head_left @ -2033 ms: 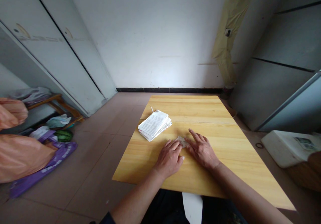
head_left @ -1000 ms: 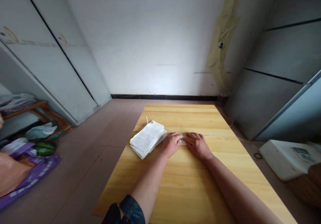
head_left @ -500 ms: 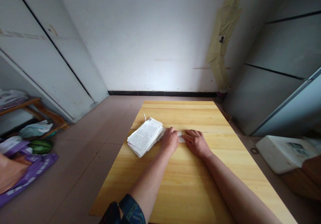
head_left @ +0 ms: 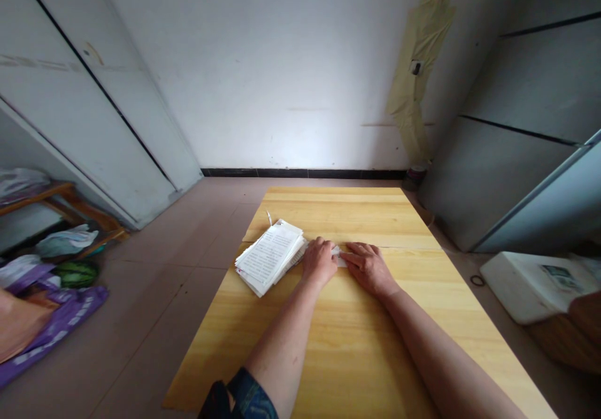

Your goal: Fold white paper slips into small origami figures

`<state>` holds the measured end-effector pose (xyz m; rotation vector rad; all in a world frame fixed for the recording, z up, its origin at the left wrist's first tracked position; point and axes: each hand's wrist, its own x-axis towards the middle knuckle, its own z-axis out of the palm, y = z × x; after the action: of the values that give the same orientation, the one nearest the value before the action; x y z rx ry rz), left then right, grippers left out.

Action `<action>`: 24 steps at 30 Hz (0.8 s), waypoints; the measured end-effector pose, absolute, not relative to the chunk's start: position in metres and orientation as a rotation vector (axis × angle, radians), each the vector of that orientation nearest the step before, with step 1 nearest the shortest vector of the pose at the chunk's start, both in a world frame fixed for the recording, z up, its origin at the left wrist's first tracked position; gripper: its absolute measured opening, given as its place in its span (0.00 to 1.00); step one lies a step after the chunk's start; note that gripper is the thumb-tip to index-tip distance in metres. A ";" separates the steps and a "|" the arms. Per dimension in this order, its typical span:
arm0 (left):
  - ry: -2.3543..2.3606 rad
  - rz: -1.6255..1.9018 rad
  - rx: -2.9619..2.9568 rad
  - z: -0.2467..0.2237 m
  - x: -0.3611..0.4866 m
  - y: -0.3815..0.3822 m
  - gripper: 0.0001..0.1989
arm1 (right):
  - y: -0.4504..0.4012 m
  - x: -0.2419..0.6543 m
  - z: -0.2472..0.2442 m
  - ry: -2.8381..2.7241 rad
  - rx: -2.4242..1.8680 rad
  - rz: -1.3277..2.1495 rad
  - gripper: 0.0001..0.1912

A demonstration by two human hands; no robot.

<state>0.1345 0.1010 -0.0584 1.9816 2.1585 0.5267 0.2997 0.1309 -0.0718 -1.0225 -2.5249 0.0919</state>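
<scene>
A small piece of printed paper (head_left: 342,261) lies on the wooden table (head_left: 347,344), between my two hands. My left hand (head_left: 320,261) has its fingers bent and pressed together on the paper's left side. From the right, my right hand (head_left: 369,266) presses on the paper's edge, its fingers closed together. Beside my left hand sits a loose stack of printed sheets (head_left: 270,256), slightly fanned. Parts of the small paper are hidden under my fingers.
A thin white strip (head_left: 269,217) lies behind the stack. On the floor at the left are a watermelon (head_left: 77,274) and a purple bag (head_left: 70,319). A white box (head_left: 526,287) stands right of the table, near a grey cabinet (head_left: 498,112).
My left hand has shifted very slightly to the right. My right hand stays nearly where it was, and the view has moved a little.
</scene>
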 end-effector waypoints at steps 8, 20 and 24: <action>2.152 0.570 1.930 -0.057 0.136 0.101 0.11 | 0.131 0.300 -0.072 -2.523 -1.001 0.081 0.14; 2.196 0.610 1.907 -0.060 0.138 0.102 0.09 | 0.131 0.300 -0.073 -2.510 -0.978 0.071 0.15; 2.215 0.638 1.888 -0.062 0.141 0.103 0.09 | 0.131 0.300 -0.072 -2.514 -0.976 0.067 0.16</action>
<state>0.1408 0.1026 -0.0617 1.8883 2.2154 0.6380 0.2995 0.1314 -0.0720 -0.9761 -2.5145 0.0669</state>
